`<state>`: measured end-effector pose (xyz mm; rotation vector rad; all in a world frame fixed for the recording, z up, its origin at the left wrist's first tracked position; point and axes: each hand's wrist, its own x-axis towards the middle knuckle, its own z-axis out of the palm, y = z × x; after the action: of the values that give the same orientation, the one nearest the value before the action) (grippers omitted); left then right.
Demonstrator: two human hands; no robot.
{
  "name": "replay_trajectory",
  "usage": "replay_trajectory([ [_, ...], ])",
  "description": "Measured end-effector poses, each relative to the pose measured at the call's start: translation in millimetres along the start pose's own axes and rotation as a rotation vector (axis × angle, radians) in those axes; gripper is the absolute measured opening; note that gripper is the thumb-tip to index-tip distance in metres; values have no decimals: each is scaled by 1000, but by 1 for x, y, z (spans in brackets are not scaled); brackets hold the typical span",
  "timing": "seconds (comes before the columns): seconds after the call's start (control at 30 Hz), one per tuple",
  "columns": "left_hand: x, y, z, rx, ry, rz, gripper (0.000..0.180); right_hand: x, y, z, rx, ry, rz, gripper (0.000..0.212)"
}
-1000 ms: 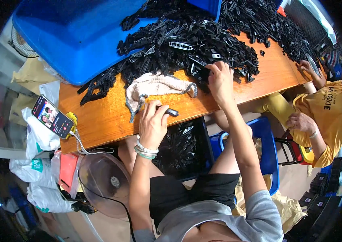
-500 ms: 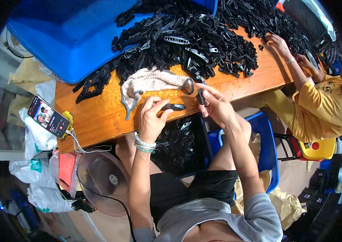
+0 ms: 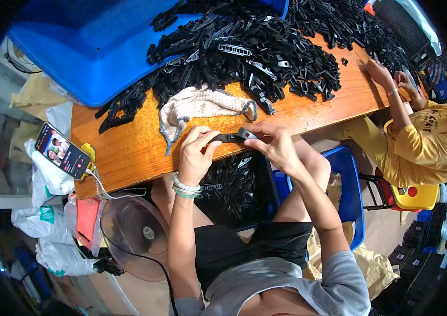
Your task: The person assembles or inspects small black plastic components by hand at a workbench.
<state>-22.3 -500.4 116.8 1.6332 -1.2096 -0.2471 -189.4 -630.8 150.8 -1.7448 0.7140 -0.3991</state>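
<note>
My left hand [image 3: 196, 158] pinches one end of a slim black plastic part [image 3: 227, 138] above the front edge of the table [image 3: 310, 117]. At the part's other end, my right hand [image 3: 277, 147] grips a small black-and-grey plastic piece [image 3: 245, 134] between thumb and fingers. The two pieces meet between my hands; whether they are joined cannot be made out. Just beyond lies a crumpled pale cloth [image 3: 202, 105] with a dark edge. A large heap of black plastic parts [image 3: 218, 58] covers the table behind it.
A blue tub [image 3: 94, 68] leans at the far left. The lit phone [image 3: 63, 152] stands by the left table edge. Below, a dark bin [image 3: 236, 195] holds more parts, beside a blue crate [image 3: 351, 195]. A co-worker in a yellow shirt [image 3: 423, 142] works at right.
My right hand has moved left and brought its piece against the end of the part in my left hand. The co-worker's hands have shifted slightly toward their body.
</note>
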Motion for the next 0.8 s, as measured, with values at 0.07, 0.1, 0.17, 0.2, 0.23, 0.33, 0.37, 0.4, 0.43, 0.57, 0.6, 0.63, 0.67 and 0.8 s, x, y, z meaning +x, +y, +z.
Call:
replay_trajectory([
  [0.07,0,-1,1,5,-2,1,20,3,9,1,-125,-15,-114,33],
  [0.1,1,-2,1,10,0,19,20,5,14,1,-236,19,-237,29],
  [0.17,2,-2,2,16,0,32,20,9,15,-1,-324,40,-373,24],
  [0.2,2,-1,3,11,0,38,20,12,13,-1,-322,38,-370,24],
  [0.23,4,0,4,5,0,43,20,15,12,-1,-364,43,-417,24],
  [0.33,6,7,1,55,-62,104,22,20,14,6,-386,24,-528,23],
  [0.37,5,6,2,35,-49,91,23,21,15,11,-378,25,-507,22],
  [0.4,6,6,3,34,-50,94,23,21,16,14,-370,27,-487,22],
  [0.43,7,5,2,41,-53,100,22,19,15,14,-417,48,-513,23],
  [0.57,11,8,-4,-55,-169,44,32,1,18,15,-357,48,-442,25],
  [0.6,10,6,-7,-95,-170,-9,35,-12,17,14,-311,-21,-408,27],
  [0.63,16,3,-9,-36,-132,-4,34,-22,19,13,-298,-49,-396,28],
  [0.67,22,2,-6,17,-100,0,33,-34,22,12,-286,-73,-377,30],
  [0.8,51,40,46,-15,29,250,15,-53,19,4,-251,-4,-384,30],
])
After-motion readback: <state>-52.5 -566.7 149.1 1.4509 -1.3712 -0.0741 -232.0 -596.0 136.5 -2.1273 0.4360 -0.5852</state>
